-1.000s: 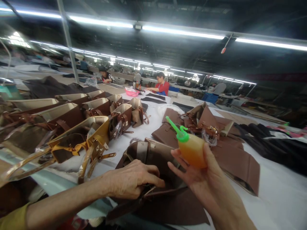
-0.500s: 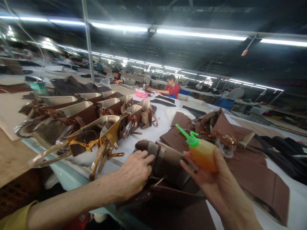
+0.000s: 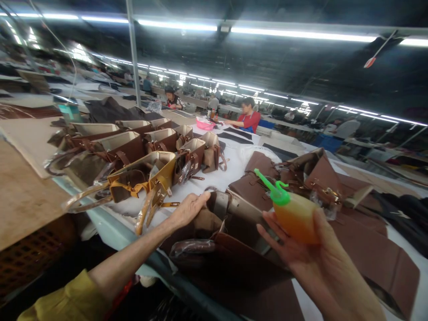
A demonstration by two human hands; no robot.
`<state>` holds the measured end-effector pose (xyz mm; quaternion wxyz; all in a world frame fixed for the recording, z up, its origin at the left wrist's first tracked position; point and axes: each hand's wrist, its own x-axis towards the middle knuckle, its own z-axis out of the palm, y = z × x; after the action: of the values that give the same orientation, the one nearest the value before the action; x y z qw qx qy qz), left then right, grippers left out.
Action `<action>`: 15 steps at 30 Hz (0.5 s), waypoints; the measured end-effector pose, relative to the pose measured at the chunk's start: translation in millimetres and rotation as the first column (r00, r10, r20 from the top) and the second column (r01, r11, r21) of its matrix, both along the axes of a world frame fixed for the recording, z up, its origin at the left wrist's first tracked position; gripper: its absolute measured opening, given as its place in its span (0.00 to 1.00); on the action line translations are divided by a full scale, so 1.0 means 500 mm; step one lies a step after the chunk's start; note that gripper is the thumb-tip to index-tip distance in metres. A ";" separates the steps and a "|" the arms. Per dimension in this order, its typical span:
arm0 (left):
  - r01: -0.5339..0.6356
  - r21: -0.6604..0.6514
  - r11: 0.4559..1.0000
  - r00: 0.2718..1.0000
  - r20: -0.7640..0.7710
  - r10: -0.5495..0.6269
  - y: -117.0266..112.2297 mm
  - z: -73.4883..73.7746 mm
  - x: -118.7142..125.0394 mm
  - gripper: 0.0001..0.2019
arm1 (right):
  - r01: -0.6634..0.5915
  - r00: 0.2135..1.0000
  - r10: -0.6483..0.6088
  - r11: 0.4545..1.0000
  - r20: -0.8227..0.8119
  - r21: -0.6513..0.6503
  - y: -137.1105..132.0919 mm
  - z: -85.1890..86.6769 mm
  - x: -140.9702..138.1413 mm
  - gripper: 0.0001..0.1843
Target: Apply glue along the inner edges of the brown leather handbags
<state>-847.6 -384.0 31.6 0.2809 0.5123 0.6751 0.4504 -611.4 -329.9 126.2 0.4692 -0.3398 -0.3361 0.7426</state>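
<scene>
A brown handbag [image 3: 249, 263] lies before me at the table edge, its mouth gaping and its lining showing. My left hand [image 3: 192, 208] is closed on the bag's upper left edge, fingers bent over it. In my right hand [image 3: 301, 254] is a squeeze bottle [image 3: 296, 218] of amber liquid with a green spout, tilted to the left above the bag. Thumb and fingers grip the bottle's lower side. The spout tip touches nothing. A clear-wrapped handle [image 3: 192, 247] hangs at the bag's near side.
Rows of brown handbags [image 3: 120, 147] and a mustard handbag [image 3: 143, 171] stand to the left. Flat brown bag pieces [image 3: 371, 254] and another brown handbag [image 3: 321, 176] lie on the right. A co-worker [image 3: 247, 118] sits across the table by a pink basket [image 3: 204, 124].
My left hand has shifted from over the bag's inside to its upper left edge. The right hand still holds the bottle. The view has turned slightly, so everything sits farther right.
</scene>
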 end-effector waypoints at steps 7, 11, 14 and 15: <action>0.001 -0.005 1.000 0.859 -0.511 -0.004 0.050 0.033 0.019 0.19 | -0.024 0.999 0.023 0.998 -0.024 -0.051 -0.016 -0.003 0.000 0.25; -0.017 0.021 1.000 0.783 -0.622 0.026 0.057 0.037 0.036 0.22 | -0.022 0.998 0.019 0.999 -0.060 -0.047 -0.012 -0.003 0.000 0.25; -0.044 0.037 0.998 0.726 -0.685 0.057 0.069 0.024 0.047 0.33 | 0.012 0.995 -0.019 0.998 -0.102 -0.069 -0.005 -0.005 -0.001 0.27; -0.047 0.041 0.998 0.721 -0.690 0.062 0.076 0.017 0.049 0.37 | 0.022 0.993 -0.031 0.997 -0.115 -0.079 -0.004 -0.006 -0.001 0.28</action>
<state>-823.1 -346.2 40.3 -0.0094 0.6260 0.7412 0.2420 -612.1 -331.7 123.3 0.4842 -0.3182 -0.2748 0.7673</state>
